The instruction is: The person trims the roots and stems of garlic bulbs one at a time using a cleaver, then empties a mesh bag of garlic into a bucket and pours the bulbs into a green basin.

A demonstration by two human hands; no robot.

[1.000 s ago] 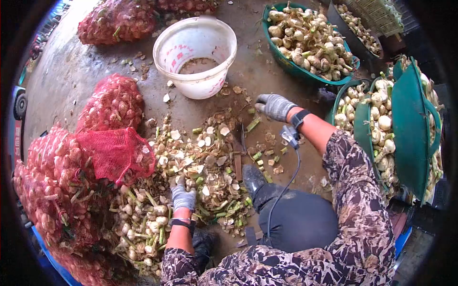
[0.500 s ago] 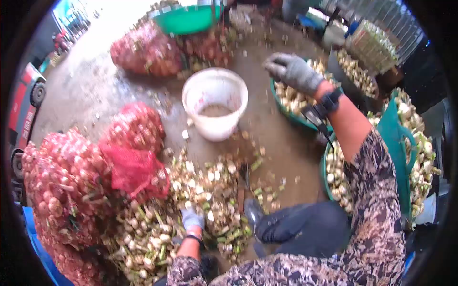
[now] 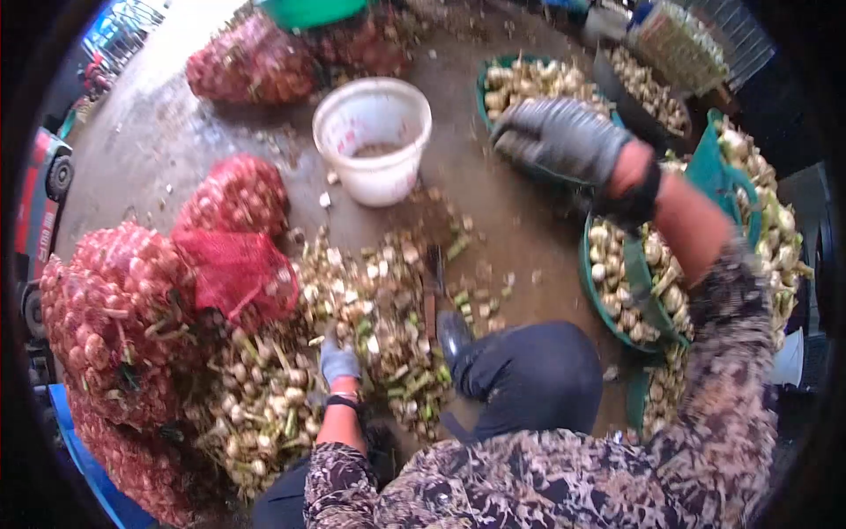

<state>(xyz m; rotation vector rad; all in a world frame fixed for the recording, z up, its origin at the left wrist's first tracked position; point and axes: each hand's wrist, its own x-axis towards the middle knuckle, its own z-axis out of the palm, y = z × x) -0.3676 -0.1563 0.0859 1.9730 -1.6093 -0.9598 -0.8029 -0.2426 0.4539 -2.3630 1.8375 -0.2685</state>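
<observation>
My right hand (image 3: 564,145), in a grey glove, hovers at the near edge of a green tub (image 3: 484,99) of garlic bulbs. It is blurred; its fingers are loosely bent, with nothing visible in them. Below, my left hand (image 3: 340,360), also gloved, is low over a heap of garlic with stems (image 3: 264,397). Its fingers look closed, but what they hold, if anything, I cannot make out. Between the heap and my boot stands a dark blade with a brown strip below it (image 3: 431,313), among trimmed stalks and peel (image 3: 401,326).
A white bucket (image 3: 379,181) stands ahead on the wet floor. Red mesh sacks of garlic (image 3: 115,326) crowd the left, with another sack (image 3: 251,66) farther back. More garlic fills a green tub (image 3: 589,273) by my right knee and a large container (image 3: 780,234) beyond.
My right hand has drawn back toward me from over the far tub, and its fingers bend more. My left hand has shifted slightly over the heap. The view has tilted downward.
</observation>
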